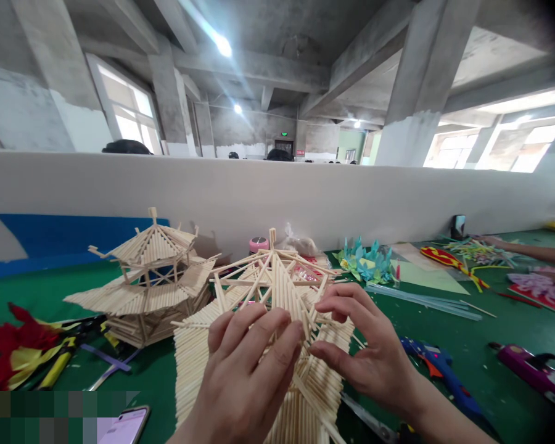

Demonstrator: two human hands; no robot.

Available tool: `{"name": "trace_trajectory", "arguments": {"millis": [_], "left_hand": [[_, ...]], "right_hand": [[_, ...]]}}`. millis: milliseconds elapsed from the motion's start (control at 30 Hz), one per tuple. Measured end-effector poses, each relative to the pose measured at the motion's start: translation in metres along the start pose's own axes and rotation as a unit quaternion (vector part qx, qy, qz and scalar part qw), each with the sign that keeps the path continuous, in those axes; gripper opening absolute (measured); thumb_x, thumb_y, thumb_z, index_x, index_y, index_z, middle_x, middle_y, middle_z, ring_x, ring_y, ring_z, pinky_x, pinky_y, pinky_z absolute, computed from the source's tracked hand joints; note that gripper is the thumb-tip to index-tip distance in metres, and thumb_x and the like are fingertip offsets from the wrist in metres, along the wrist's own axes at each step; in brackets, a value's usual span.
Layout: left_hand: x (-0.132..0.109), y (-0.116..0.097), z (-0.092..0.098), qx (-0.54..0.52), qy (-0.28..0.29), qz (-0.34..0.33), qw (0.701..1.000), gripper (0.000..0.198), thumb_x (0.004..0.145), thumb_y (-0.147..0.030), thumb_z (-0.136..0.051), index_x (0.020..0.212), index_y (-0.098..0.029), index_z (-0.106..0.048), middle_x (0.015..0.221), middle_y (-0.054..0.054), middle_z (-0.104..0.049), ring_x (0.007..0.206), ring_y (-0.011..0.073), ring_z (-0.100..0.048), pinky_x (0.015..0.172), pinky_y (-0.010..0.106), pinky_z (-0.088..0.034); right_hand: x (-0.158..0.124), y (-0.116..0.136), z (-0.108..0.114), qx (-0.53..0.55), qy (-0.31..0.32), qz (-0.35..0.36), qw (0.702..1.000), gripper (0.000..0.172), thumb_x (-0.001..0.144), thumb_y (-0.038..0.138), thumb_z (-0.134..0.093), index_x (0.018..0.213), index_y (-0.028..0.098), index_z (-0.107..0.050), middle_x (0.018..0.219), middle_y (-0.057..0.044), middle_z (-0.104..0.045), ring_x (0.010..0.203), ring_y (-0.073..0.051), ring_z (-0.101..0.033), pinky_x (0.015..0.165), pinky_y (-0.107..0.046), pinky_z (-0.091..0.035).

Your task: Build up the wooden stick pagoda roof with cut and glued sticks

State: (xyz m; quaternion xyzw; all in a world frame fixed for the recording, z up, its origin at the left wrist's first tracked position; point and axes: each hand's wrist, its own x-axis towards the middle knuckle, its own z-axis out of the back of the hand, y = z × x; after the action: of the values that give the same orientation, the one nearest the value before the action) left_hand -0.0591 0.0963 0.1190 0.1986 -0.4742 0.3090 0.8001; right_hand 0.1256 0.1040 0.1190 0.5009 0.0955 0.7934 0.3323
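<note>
A half-built pavilion model of thin wooden sticks (268,290) stands on the green table in front of me. My left hand (245,370) rests on its sloping roof with the fingers pressed together against the sticks near the top. My right hand (365,345) touches the roof's right side, thumb and fingers curled in a pinch on the sticks. A finished two-tier stick pavilion (152,277) stands to the left behind it.
A blue glue gun (437,367) lies right of my wrist, a purple tool (536,370) farther right. Red and yellow paper (18,351) and cutters lie left, a phone (124,425) near the front edge. Teal paper flowers (365,262), a pink-lidded jar (259,244) and another person's arm (531,250) are behind.
</note>
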Motion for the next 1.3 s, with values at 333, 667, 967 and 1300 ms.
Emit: {"name": "trace_trajectory", "arguments": {"millis": [333, 667, 967, 1300], "left_hand": [[-0.0032, 0.0027, -0.0031, 0.023, 0.017, -0.014, 0.999, 0.023, 0.079, -0.017, -0.047, 0.096, -0.025, -0.061, 0.092, 0.004, -0.06, 0.092, 0.0226, -0.047, 0.075, 0.037, -0.032], [-0.0024, 0.0011, -0.0021, 0.03, 0.034, -0.008, 0.999, 0.022, 0.08, -0.018, -0.046, 0.093, -0.024, -0.062, 0.094, 0.005, -0.058, 0.093, 0.0229, -0.046, 0.077, 0.038, -0.032], [-0.0019, 0.0021, -0.0034, 0.036, 0.026, -0.019, 0.999, 0.022, 0.079, -0.017, -0.046, 0.093, -0.024, -0.062, 0.092, 0.005, -0.059, 0.092, 0.0234, -0.047, 0.076, 0.037, -0.032], [-0.0008, 0.0, -0.0021, 0.021, 0.029, -0.006, 0.999, 0.023, 0.077, -0.014, -0.049, 0.096, -0.022, -0.06, 0.092, 0.004, -0.059, 0.091, 0.0216, -0.048, 0.078, 0.037, -0.033]], "right_hand": [[0.0039, 0.0019, -0.0047, 0.024, 0.004, 0.018, 1.0, 0.022, 0.072, 0.017, -0.061, 0.093, 0.021, -0.057, 0.095, -0.003, -0.044, 0.087, -0.015, -0.049, 0.075, -0.031, -0.045], [0.0034, 0.0017, -0.0023, -0.02, 0.016, 0.025, 0.999, 0.021, 0.072, 0.016, -0.059, 0.092, 0.023, -0.058, 0.096, -0.004, -0.043, 0.081, -0.016, -0.049, 0.065, -0.03, -0.047], [0.0035, 0.0032, -0.0017, -0.016, 0.016, 0.022, 1.0, 0.021, 0.072, 0.015, -0.059, 0.092, 0.023, -0.058, 0.096, -0.003, -0.043, 0.08, -0.015, -0.049, 0.065, -0.029, -0.046], [0.0065, 0.0055, -0.0019, -0.008, 0.018, 0.022, 1.0, 0.025, 0.071, 0.017, -0.059, 0.095, 0.022, -0.055, 0.094, -0.004, -0.045, 0.085, -0.017, -0.049, 0.07, -0.032, -0.046]]}}
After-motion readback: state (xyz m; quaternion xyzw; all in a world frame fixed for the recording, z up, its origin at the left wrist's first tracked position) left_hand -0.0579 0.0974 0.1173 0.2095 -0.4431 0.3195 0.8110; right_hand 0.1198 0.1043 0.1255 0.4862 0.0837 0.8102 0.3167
